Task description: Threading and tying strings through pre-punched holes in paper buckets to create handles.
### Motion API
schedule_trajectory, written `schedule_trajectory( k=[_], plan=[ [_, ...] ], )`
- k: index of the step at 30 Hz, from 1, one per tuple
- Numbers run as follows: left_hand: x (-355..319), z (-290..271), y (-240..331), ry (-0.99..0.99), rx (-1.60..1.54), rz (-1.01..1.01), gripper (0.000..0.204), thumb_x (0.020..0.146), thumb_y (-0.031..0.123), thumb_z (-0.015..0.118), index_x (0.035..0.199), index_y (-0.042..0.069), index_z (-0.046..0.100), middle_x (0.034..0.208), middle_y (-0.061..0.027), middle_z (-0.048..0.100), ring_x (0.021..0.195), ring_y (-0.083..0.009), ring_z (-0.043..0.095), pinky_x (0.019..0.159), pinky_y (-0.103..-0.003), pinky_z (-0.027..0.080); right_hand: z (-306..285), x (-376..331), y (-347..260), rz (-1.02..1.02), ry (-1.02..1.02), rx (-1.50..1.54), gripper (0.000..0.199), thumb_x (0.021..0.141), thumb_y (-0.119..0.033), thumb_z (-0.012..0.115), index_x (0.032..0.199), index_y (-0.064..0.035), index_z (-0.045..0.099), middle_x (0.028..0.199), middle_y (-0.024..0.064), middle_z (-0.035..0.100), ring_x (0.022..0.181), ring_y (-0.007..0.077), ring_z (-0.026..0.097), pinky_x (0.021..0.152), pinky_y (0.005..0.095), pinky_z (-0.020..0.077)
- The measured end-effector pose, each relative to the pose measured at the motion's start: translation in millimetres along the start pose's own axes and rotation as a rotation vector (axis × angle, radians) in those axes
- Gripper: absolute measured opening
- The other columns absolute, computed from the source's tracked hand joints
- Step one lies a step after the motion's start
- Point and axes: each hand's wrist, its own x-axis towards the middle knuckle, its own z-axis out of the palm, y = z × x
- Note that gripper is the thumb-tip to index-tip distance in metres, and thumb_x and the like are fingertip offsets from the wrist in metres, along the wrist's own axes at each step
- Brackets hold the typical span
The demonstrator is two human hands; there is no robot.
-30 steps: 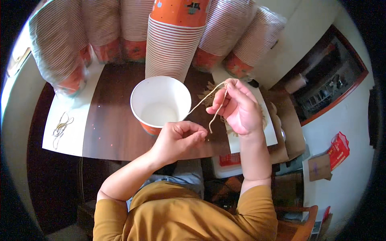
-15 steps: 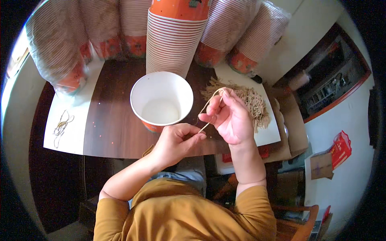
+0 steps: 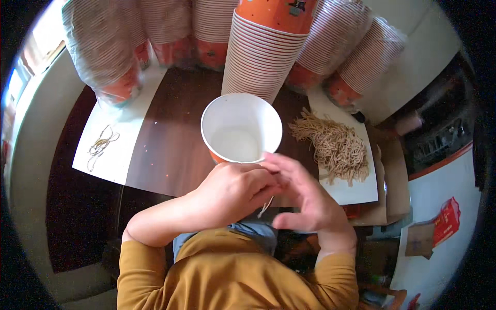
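My left hand [image 3: 238, 187] is closed, its fingers curled over a thin tan cord [image 3: 265, 206]. Only a short end of that cord shows, hanging below the fingers; the rest is hidden. Against its knuckles lie the fingertips of my right hand [image 3: 310, 201], which is slightly blurred, with fingers stretched out and thumb spread apart. Just beyond both hands stands a white-lined paper tub [image 3: 237, 129] with an orange outside, its mouth tilted toward me. A tangled heap of tan cords [image 3: 338, 150] lies to the right of the tub.
Behind the tub rises a tall stack of paper tubs [image 3: 261, 57]. Plastic-wrapped stacks [image 3: 101, 46] line the back on both sides. A few loose cords [image 3: 102, 147] lie on the white left part of the table [image 3: 173, 129]. Cardboard [image 3: 398, 181] stands past the right edge.
My hands have come together, and the cord loop held up between them is now mostly hidden. The right hand has dropped and its fingers have straightened. The whole view has shifted.
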Motion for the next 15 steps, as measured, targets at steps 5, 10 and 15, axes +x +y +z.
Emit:
schedule_trajectory(
  k=[5, 10, 15],
  plan=[
    [-9, -18, -1, 0.063, 0.246, 0.096, 0.017, 0.075, 0.016, 0.07, 0.086, 0.004, 0.064, 0.074, -0.0085, 0.06, 0.066, -0.0268, 0.063, 0.057, -0.037, 0.052, 5, 16, 5, 0.247, 0.005, 0.185, 0.049, 0.087, -0.002, 0.065, 0.131, -0.0014, 0.043, 0.114, 0.0098, 0.059, 0.105, 0.0138, 0.058, 0.089, 0.0262, 0.048],
    [-1, -34, -12, 0.068, 0.376, 0.143, 0.012, 0.075, 0.013, 0.07, 0.084, 0.006, 0.066, 0.071, -0.0074, 0.059, 0.063, -0.0266, 0.058, 0.059, -0.037, 0.046, 3, 38, 4, 0.146, 0.173, -0.132, 0.014, 0.087, -0.002, 0.064, 0.1, 0.0022, 0.063, 0.084, 0.0071, 0.07, 0.078, 0.0079, 0.064, 0.069, 0.0257, 0.0534],
    [6, -47, -20, 0.158, 0.443, 0.146, 0.013, 0.072, 0.01, 0.071, 0.085, 0.007, 0.067, 0.075, -0.0071, 0.06, 0.065, -0.0267, 0.057, 0.061, -0.037, 0.046, -4, 69, -8, -0.163, 0.206, -0.564, 0.007, 0.083, -0.003, 0.067, 0.089, 0.0002, 0.064, 0.077, 0.0148, 0.067, 0.068, 0.0169, 0.066, 0.06, 0.03, 0.0508]
  ],
)
